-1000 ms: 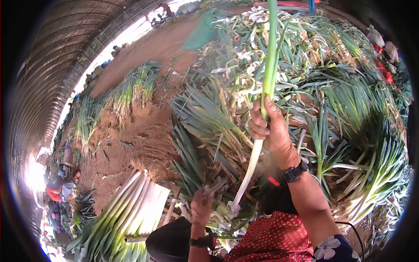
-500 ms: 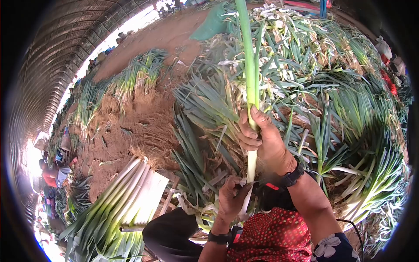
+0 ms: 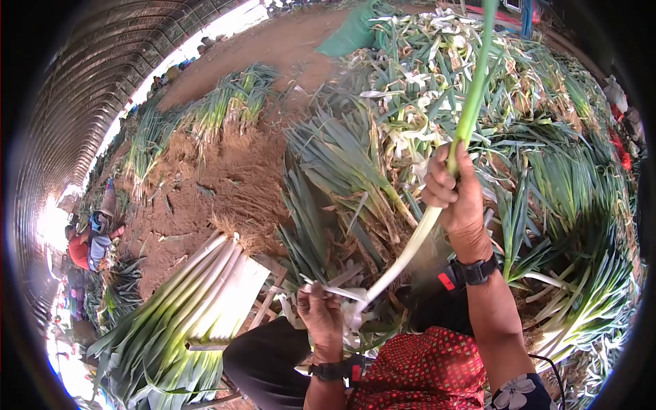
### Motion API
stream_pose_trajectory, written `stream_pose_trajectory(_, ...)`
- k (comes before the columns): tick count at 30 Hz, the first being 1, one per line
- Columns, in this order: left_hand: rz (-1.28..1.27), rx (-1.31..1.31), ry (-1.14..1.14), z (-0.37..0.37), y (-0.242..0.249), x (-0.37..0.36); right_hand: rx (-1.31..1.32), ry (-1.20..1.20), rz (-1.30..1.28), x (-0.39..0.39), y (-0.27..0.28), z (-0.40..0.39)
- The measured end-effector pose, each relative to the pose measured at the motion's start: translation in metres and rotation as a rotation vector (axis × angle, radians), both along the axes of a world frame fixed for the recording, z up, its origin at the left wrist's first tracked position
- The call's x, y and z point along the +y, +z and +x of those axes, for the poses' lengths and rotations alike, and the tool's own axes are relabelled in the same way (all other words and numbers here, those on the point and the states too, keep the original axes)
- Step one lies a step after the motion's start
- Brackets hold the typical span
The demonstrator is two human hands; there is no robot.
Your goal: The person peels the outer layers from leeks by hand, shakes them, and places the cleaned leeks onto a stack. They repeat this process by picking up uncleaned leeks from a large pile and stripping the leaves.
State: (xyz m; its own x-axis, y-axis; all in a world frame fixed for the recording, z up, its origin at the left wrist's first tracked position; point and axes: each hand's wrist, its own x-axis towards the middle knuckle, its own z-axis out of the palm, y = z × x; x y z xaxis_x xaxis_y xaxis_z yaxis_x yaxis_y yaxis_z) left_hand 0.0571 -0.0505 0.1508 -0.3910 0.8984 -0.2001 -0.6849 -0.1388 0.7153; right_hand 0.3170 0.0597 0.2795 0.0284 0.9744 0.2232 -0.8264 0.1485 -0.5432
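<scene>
My right hand is wrapped round a long leek at the middle of its stalk. The leek slants, its green top up and to the right, its white lower end down and to the left. Lower down, my left hand is closed on a thin white strip of leek skin, which stretches across to the leek's lower end. Part of that strip sticks out past my left fingers. Left of my knee, a bundle of leeks lies on a pale board with its roots pointing away from me.
A wide heap of loose leaves and peelings spreads ahead. More leeks lie at my right. Across the bare soil stand bunches of leeks by a green sack. Another person sits far left.
My right hand has moved right and up, tilting the leek rightward. My left hand has moved left, away from the stalk, with a strip of skin drawn out from its lower end.
</scene>
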Motion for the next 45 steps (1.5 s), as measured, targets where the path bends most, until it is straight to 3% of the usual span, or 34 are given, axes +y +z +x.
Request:
stream_pose_trajectory(9,-0.036,-0.267,0.256,-0.060,-0.044,0.003,0.085,-0.211,0.022,0.004,-0.001,0.029)
stream_pose_trajectory(13,-0.045,-0.040,0.287,-0.122,-0.106,-0.007,0.229,-0.388,-0.113,0.007,0.001,0.035)
stream_pose_trajectory(14,-0.045,-0.041,0.287,-0.126,-0.101,-0.007,0.246,-0.377,-0.086,0.007,0.000,0.040)
stream_pose_trajectory(17,-0.237,0.565,0.374,-0.121,-0.077,-0.013,0.239,-0.391,-0.045,0.005,-0.001,0.048)
stream_pose_trajectory(18,-0.174,0.800,0.390,-0.118,-0.083,-0.007,0.199,-0.417,-0.072,0.004,0.000,0.046)
stream_pose_trajectory(21,0.076,0.775,-0.147,-0.044,0.000,-0.003,0.147,-0.317,-0.038,0.005,-0.013,0.046)
stream_pose_trajectory(23,0.363,1.393,-0.316,-0.013,0.043,0.006,0.140,-0.303,-0.045,0.006,-0.016,0.046)
stream_pose_trajectory(25,0.430,1.643,-0.436,0.000,0.031,0.008,0.144,-0.271,-0.051,0.008,-0.018,0.047)
stream_pose_trajectory(27,0.261,1.580,-0.480,0.011,0.037,0.001,0.131,-0.395,-0.117,0.017,-0.021,0.042)
stream_pose_trajectory(29,0.558,1.697,-0.344,0.005,0.017,0.002,0.150,-0.447,-0.299,0.007,-0.003,0.027)
stream_pose_trajectory(32,0.487,1.587,-0.358,0.011,0.023,-0.011,0.066,-0.497,-0.233,0.025,-0.031,0.045)
stream_pose_trajectory(34,0.330,1.233,-0.724,0.018,0.025,-0.017,0.001,-0.520,-0.218,0.035,-0.052,0.063)
stream_pose_trajectory(38,0.380,1.127,-0.882,0.015,0.025,-0.025,0.060,-0.450,-0.264,0.040,-0.068,0.075)
stream_pose_trajectory(43,0.473,1.228,-0.777,0.010,0.040,-0.034,0.065,-0.354,-0.233,0.051,-0.088,0.087)
stream_pose_trajectory(45,0.529,1.509,-0.578,0.004,0.055,-0.039,0.179,-0.390,-0.303,0.056,-0.090,0.086)
